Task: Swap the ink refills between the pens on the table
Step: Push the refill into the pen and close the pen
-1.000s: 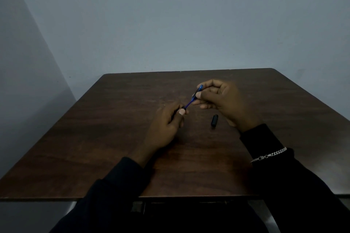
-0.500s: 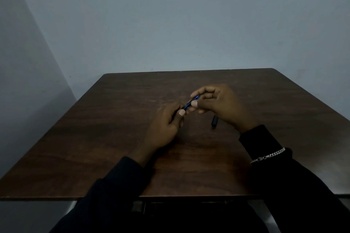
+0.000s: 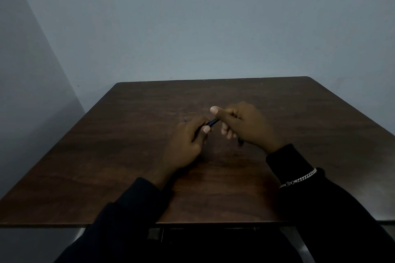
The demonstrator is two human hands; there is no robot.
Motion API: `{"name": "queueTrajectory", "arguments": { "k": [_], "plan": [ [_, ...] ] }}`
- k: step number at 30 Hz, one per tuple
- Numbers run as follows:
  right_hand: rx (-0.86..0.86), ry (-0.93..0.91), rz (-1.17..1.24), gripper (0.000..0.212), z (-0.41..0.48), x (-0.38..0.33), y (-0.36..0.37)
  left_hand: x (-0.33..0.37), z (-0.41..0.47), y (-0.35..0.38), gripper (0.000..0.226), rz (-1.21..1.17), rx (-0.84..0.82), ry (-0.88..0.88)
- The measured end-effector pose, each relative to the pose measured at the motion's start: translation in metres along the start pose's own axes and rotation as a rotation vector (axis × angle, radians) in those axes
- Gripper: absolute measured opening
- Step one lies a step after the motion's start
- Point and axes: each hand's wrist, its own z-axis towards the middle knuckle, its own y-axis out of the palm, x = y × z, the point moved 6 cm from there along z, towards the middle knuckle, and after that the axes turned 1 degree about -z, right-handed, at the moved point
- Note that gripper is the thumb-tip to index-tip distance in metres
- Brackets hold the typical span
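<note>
Over the middle of the dark wooden table (image 3: 128, 166), both my hands hold one blue pen (image 3: 213, 122). My left hand (image 3: 188, 141) grips its lower end, with a small blue tip showing past the knuckles. My right hand (image 3: 245, 124) closes on the upper end, thumb raised. Only a short blue stretch shows between the hands. A small black pen part (image 3: 240, 141) lies on the table, mostly hidden under my right hand.
The table stands in a corner, with a pale wall behind it and another wall on the left. Its near edge runs in front of my dark sleeves. A silver bracelet (image 3: 299, 179) sits on my right wrist.
My right hand has come down and toward my left hand, so less of the blue pen shows between them. It now covers most of the black part on the table.
</note>
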Motion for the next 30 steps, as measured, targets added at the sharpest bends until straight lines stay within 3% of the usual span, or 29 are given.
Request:
{"name": "queueTrajectory", "arguments": {
  "k": [2,5,9,13,17,19,22,26,30],
  "plan": [
    [0.026,0.001,0.043,0.056,0.001,-0.0017,-0.0037,-0.0007,0.0003,-0.0005,0.023,-0.003,0.003,-0.017],
    [-0.03,0.012,0.265,0.018,0.0028,-0.0022,-0.0047,0.0001,0.0003,-0.0025,0.022,-0.006,0.03,-0.004],
    [-0.051,-0.002,0.259,0.004,0.0024,-0.0004,-0.0025,-0.001,-0.0005,-0.0012,0.022,0.024,0.023,-0.006],
    [-0.024,-0.017,0.014,0.033,0.0005,-0.0034,-0.0005,0.0006,-0.0012,-0.0007,0.022,0.051,0.021,0.018],
    [0.016,-0.053,-0.017,0.053,-0.0015,-0.0078,-0.0024,-0.0003,0.0005,-0.0007,0.023,0.034,0.018,0.016],
    [0.016,-0.056,0.044,0.046,0.0001,-0.007,-0.0048,-0.0035,0.0009,-0.0007,0.022,0.03,0.025,-0.004],
    [-0.038,-0.017,0.197,0.011,0.0022,-0.003,-0.007,-0.0057,0.0008,-0.0016,0.025,0.04,0.043,-0.003],
    [-0.044,-0.034,0.094,0.003,0.0011,-0.0035,-0.0056,-0.0043,0.0003,-0.0011,0.023,0.064,0.046,0.024],
    [-0.01,-0.077,-0.094,0.042,-0.0025,-0.0084,-0.0063,-0.0002,-0.0003,-0.001,0.022,0.05,0.036,0.054]
  ]
}}
